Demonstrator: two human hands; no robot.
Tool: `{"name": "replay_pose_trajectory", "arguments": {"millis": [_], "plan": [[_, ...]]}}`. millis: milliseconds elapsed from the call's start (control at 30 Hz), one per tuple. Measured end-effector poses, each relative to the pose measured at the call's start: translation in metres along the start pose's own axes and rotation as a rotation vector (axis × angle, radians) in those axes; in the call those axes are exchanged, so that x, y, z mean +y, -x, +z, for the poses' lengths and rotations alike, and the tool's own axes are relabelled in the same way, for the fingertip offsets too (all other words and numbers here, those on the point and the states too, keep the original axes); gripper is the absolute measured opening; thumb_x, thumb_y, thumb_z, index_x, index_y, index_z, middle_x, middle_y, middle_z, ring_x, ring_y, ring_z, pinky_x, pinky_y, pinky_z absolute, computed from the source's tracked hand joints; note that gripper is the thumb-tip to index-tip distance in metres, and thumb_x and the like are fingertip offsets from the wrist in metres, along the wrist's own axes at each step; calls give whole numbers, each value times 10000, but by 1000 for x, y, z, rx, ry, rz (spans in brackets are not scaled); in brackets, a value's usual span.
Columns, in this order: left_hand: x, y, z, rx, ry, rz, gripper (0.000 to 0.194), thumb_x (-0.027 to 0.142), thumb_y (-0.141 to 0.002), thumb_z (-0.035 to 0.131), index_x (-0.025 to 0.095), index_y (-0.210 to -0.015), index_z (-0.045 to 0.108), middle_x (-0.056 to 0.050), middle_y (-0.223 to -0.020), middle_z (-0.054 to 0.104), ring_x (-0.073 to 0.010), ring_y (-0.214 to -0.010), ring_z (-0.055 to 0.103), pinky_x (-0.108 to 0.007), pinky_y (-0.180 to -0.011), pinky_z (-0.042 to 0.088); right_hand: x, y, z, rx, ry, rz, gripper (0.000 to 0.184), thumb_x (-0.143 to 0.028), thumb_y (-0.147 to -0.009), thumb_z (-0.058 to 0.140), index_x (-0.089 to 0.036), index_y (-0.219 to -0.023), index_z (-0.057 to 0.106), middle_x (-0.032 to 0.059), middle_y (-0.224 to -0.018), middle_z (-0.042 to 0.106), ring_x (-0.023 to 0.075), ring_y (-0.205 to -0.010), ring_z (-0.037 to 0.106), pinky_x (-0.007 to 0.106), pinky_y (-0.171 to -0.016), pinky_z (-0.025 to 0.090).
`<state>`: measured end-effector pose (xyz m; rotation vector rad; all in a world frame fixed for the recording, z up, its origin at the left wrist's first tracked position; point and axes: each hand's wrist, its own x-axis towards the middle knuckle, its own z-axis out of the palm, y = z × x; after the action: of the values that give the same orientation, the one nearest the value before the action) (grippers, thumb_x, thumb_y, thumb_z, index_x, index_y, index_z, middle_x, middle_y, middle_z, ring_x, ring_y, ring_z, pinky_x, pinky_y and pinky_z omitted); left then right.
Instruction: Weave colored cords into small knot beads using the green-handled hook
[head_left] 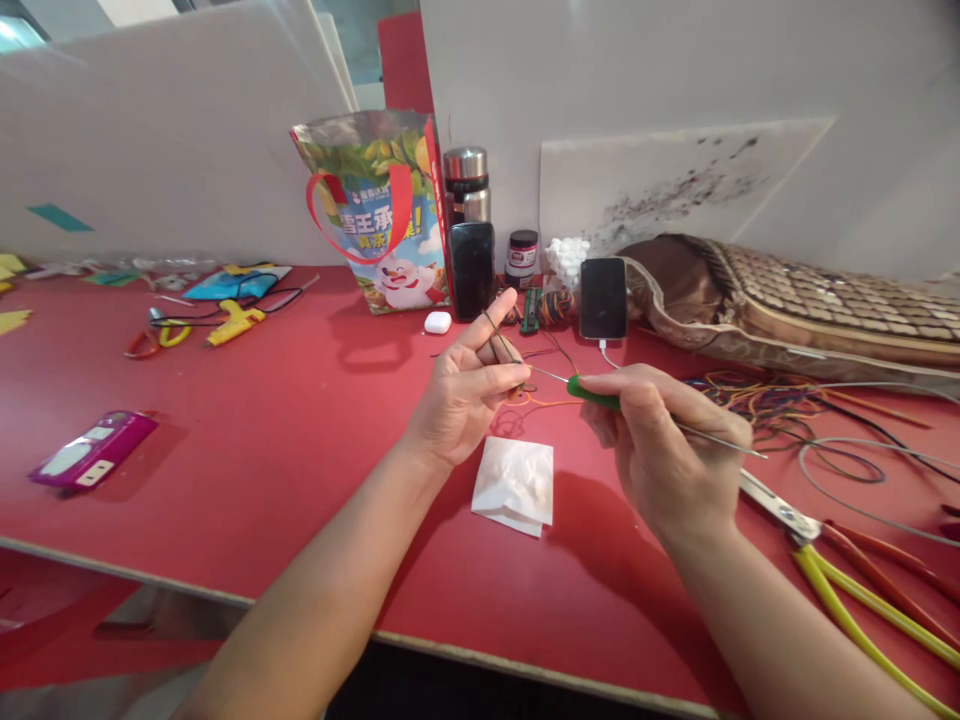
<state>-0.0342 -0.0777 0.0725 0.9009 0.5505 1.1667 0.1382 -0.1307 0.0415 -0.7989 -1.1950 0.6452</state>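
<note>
My left hand (469, 390) is raised over the red table (247, 470), its thumb and fingers pinched on thin dark and orange thread (501, 350) that loops over the forefinger. My right hand (664, 445) is closed round a crochet hook with a green grip (592, 392); the metal tip points left into the thread at my left fingers, and the thin metal tail sticks out to the right. An orange strand hangs between the two hands. A small white paper packet (516, 483) lies on the table just below them.
A printed gift bag (379, 205), a steel flask (466, 185), a dark phone (472, 268), a small jar (522, 254) and a charging phone (603, 297) stand at the back. Coloured wires (780, 400) and pliers (817, 540) lie right. A glue gun (234, 322) and pink case (91, 448) lie left.
</note>
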Motion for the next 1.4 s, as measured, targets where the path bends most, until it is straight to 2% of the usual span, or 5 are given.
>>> {"name": "replay_pose_trajectory", "arguments": {"millis": [367,667,1067,1300,1400], "plan": [[3,-1,-2,-10,-19,-33,821,102,-624,800,162,-1431,661,50,-718,673,-67,-585,476,-210,-562,381,-5,0,-5,-24,-20,50,173,-366,-985,737,-288,-934,883,12,-716,712,138,-608,602,292,-545,458],[5,-1,-5,-55,-19,-95,696,123,-649,753,152,-1343,716,32,-693,642,-81,-565,444,-251,-549,335,-4,-2,-6,-28,21,71,256,-464,-970,734,-263,-892,871,31,-701,712,158,-595,617,301,-517,460],[10,-1,-6,-92,-92,-149,597,140,-606,769,177,-1201,797,22,-668,646,-84,-555,428,-250,-509,273,-10,-5,-12,-28,-17,144,238,-445,-947,778,-258,-828,863,37,-679,728,145,-548,604,288,-480,429],[9,-1,-6,-86,-174,-51,586,105,-619,819,219,-1193,813,20,-701,670,-113,-661,550,-253,-624,410,-14,-9,-12,9,-17,166,241,-455,-924,802,-263,-793,865,34,-653,728,125,-502,563,280,-451,406],[9,-1,-7,-98,-192,-31,575,112,-628,822,208,-1195,811,16,-700,665,-118,-674,557,-259,-636,413,-13,-9,-13,6,-19,183,227,-434,-926,803,-262,-792,866,37,-658,729,127,-502,562,288,-455,410]]}}
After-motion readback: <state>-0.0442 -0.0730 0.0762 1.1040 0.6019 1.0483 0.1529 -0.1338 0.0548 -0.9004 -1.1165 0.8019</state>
